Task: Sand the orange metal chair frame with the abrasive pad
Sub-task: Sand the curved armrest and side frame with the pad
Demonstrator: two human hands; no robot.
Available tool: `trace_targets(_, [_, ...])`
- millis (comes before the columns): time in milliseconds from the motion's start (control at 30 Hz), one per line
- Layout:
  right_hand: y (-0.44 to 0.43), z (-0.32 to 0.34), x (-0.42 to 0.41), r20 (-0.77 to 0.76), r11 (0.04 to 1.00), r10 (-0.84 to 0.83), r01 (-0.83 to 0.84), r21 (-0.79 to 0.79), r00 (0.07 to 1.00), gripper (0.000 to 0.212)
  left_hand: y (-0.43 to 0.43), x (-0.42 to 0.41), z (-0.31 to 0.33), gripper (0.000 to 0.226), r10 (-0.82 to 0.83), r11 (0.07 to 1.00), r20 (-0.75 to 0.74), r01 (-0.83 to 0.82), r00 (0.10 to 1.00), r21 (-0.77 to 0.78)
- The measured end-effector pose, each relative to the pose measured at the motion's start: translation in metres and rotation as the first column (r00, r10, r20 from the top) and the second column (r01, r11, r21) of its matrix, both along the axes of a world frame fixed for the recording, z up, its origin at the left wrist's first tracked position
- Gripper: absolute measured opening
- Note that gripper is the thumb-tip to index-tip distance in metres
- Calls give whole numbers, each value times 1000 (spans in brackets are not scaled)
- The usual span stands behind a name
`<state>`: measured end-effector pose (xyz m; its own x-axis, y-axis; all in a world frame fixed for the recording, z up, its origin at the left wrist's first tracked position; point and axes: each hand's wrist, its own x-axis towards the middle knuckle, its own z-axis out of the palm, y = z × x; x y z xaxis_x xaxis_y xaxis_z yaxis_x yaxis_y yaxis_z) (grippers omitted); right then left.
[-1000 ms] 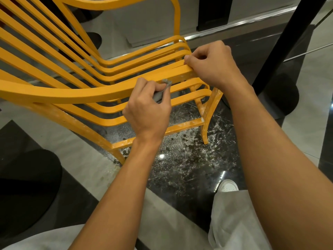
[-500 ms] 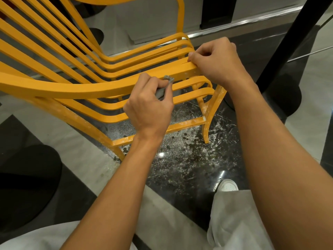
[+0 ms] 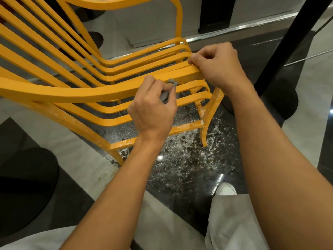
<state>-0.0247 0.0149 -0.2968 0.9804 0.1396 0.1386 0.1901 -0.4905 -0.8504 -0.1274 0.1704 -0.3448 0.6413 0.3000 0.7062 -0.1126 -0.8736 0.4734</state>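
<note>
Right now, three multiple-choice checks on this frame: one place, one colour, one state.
1. The abrasive pad is: A) on a table B) in the left grip, against the near rail of the chair frame C) in a pocket.
2. The shoe is: A) black B) white C) red.
3. The right grip is: A) hanging free B) flat, fingers straight C) curled round the rail's front end.
Key: B, fingers pinch the pad at the rail; B, its toe shows white; C, fingers wrap the rail end.
</note>
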Motion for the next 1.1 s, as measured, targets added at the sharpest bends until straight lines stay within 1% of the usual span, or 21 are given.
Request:
trace_targets(133, [-5,-3,-1,-7,999,-30,30,15,1000,22,-14,9,3,17,-35,999,-17,36,999,16])
trace_targets(333, [-13,-3,0,-17,999,-39,39,4,999,21,-3,0,2,19,29,999,25,-28,999,-16])
trace_targets(567, [-16,-3,0,-21,1000,-23,23,6,1000,24,-21,11,8,17,-38,999,-13,38,999,21])
trace_targets(767, [-20,-4,3,-55,1000,6,-5,24,998,24,-5,2,-2,20,15,1000,12,-15,1000,3])
trace_targets(967, [-23,-3,3,-64,1000,10,-8,30,998,24,-28,14,8,17,-52,998,-17,53,999,40])
trace_targets(1100, [-25,-3,3,-74,999,27,-25,33,997,24,-15,6,0,18,7,999,0,-7,1000,42])
